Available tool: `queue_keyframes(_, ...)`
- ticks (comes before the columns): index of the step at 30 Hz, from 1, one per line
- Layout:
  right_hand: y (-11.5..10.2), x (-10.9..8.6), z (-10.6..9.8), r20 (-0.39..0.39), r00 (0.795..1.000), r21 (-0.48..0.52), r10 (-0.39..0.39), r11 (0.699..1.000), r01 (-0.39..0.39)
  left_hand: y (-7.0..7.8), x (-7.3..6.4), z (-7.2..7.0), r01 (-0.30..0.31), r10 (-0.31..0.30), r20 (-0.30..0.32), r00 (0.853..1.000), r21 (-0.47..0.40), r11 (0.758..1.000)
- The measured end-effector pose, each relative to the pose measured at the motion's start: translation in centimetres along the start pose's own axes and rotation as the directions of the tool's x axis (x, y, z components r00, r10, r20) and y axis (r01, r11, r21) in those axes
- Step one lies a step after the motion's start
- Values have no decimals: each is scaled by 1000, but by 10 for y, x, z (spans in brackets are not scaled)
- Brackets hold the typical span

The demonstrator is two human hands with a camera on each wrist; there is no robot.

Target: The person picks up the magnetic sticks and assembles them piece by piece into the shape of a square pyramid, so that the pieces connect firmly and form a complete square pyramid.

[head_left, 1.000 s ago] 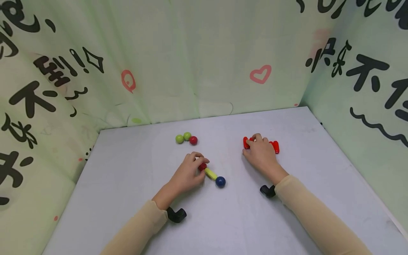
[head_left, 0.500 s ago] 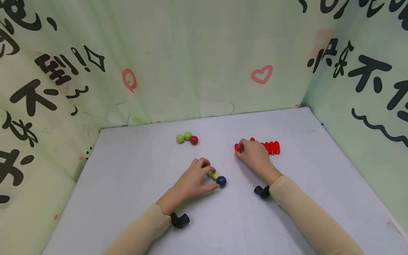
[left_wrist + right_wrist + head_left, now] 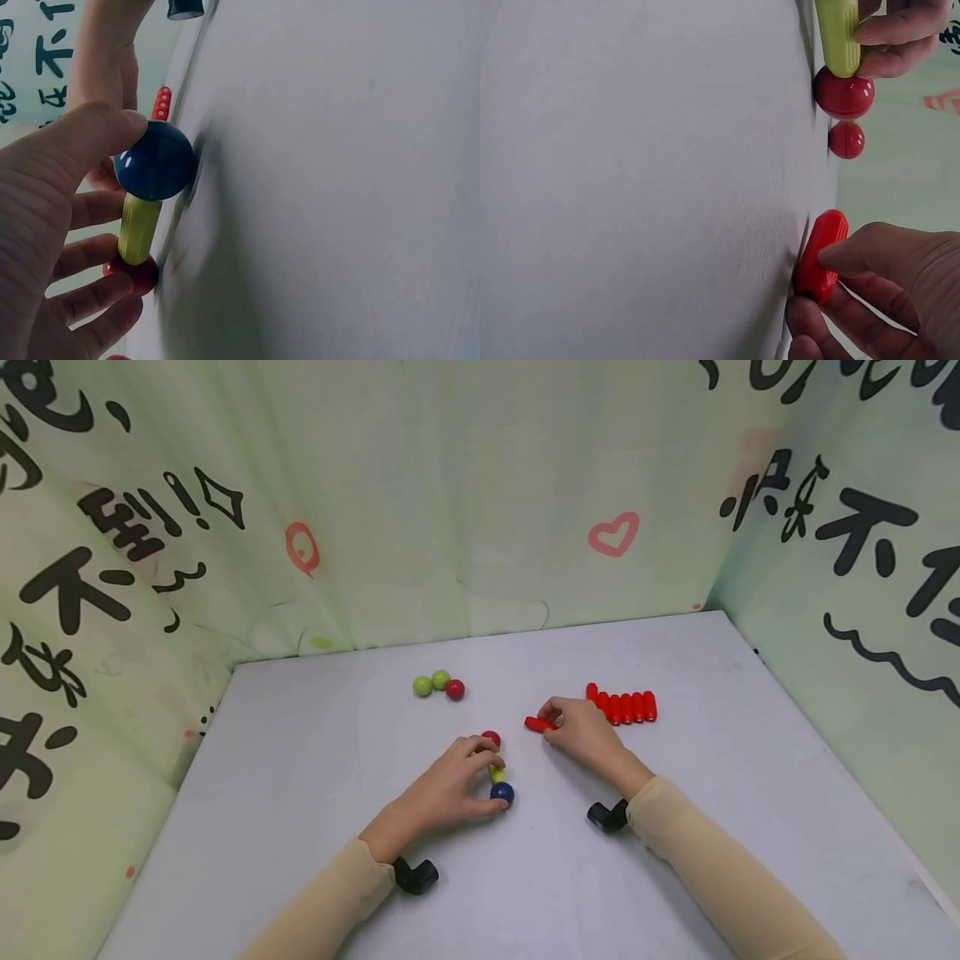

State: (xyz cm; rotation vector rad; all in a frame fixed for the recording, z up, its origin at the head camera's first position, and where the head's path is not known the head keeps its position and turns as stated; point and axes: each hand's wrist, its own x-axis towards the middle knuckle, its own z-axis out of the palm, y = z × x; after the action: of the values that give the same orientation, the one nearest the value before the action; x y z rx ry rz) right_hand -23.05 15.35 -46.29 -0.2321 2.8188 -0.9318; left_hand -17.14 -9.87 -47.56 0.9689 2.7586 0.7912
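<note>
My left hand (image 3: 453, 785) grips a joined toy piece: a blue ball (image 3: 155, 161), a ridged yellow rod (image 3: 139, 229) and a red ball (image 3: 133, 274) in one line. Its thumb lies on the blue ball, and the fingers curl along the rod and red ball. The piece stays low over the white table (image 3: 525, 893). To the right, my right hand (image 3: 588, 735) pinches a ridged red rod (image 3: 823, 255) between thumb and fingers. In the head view this rod points leftward at the red ball, with a gap between them.
Several red rods (image 3: 626, 707) lie side by side behind my right hand. Two green balls (image 3: 423, 686) and another red ball (image 3: 454, 690) sit together toward the back of the table. A printed curtain (image 3: 465, 510) rises along the back and sides.
My right hand took a red rod from the row and moved it left toward the table's middle. The left hand's fingers shifted along the joined piece, which turned more upright in the head view.
</note>
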Motion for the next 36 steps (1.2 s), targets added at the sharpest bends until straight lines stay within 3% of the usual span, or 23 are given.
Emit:
queue_keyframes(15, -13, -2, 6, 91, 992, 57, -91, 995, 86, -10, -2, -2, -25, 25, -1, 1000, -27, 999)
queue_keyframes(27, -17, -2, 8, 102, 989, 60, -108, 993, 102, -10, -1, -3, -4, 5, 19, 1000, -34, 999)
queue_keyframes(36, -18, 1, 10, 101, 987, 62, -128, 991, 122, -9, -1, -3, -20, 20, -4, 1000, -43, 999)
